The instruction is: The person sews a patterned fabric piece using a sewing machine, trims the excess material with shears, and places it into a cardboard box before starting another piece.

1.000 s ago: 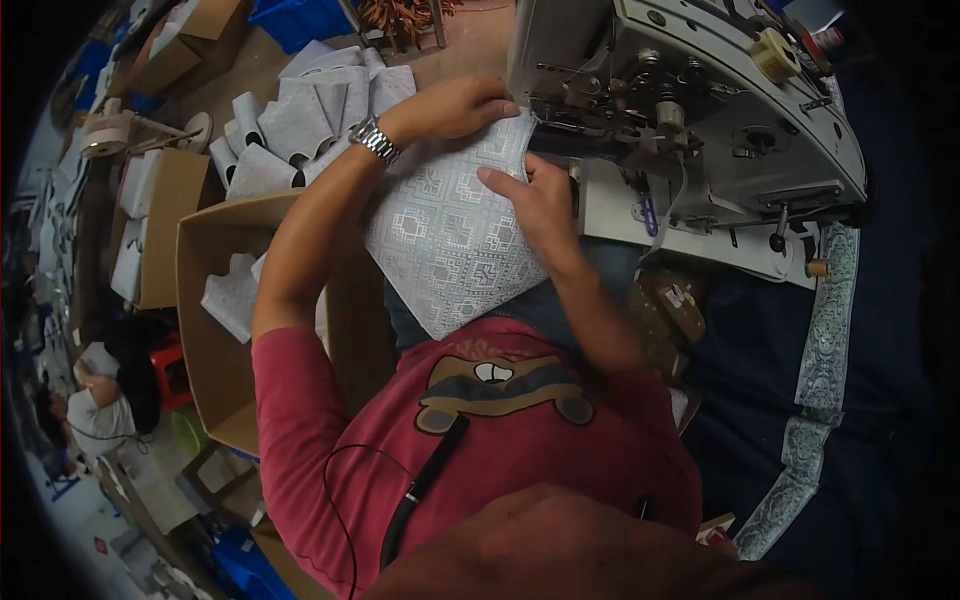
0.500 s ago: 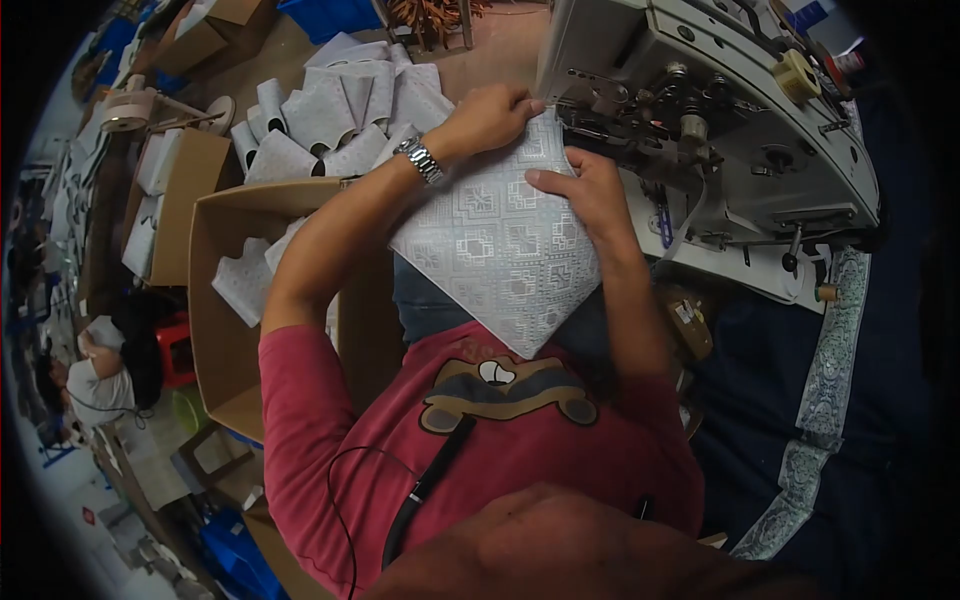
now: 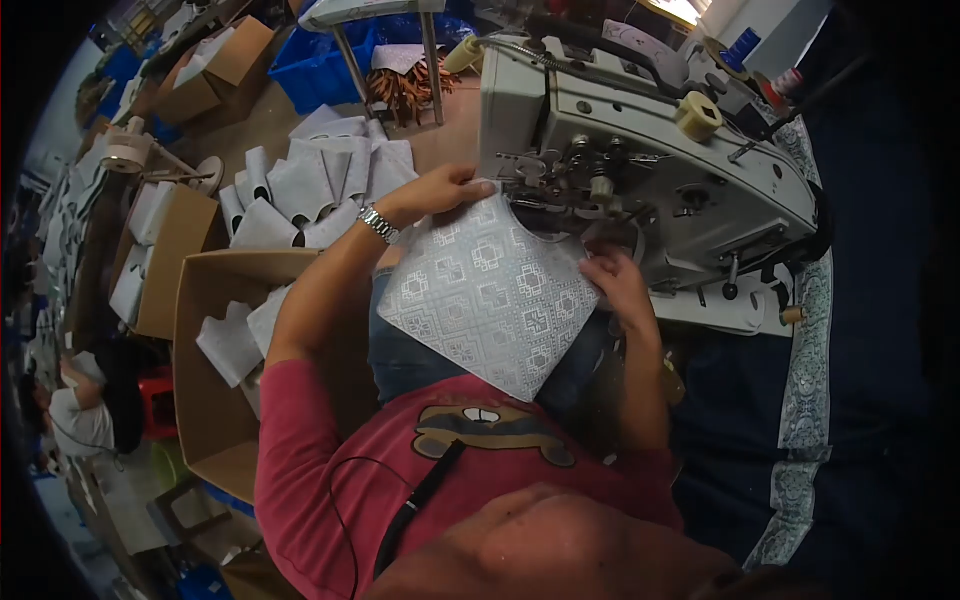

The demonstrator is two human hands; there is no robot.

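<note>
A silvery-white patterned fabric piece (image 3: 480,290) hangs between my hands, its upper edge by the sewing machine (image 3: 640,165) and its pointed lower corner over my lap. My left hand (image 3: 445,196), with a metal watch (image 3: 378,224) on the wrist, is closed on the fabric's upper left edge beside the machine head. At the right edge my right hand (image 3: 622,285) pinches the cloth between thumb and fingers, just under the machine arm. Where the fabric meets the needle area is hard to make out.
Left of me stands an open cardboard box (image 3: 190,370) with pale pieces inside. More folded pieces (image 3: 310,180) are heaped behind it. A blue crate (image 3: 300,75) stands at the back, and a patterned strip (image 3: 805,380) runs down the right. A person (image 3: 85,415) sits far left.
My head view has shifted, so the machine appears lower and further left. My right hand has moved from lying over the fabric to its right edge. My left hand keeps its hold.
</note>
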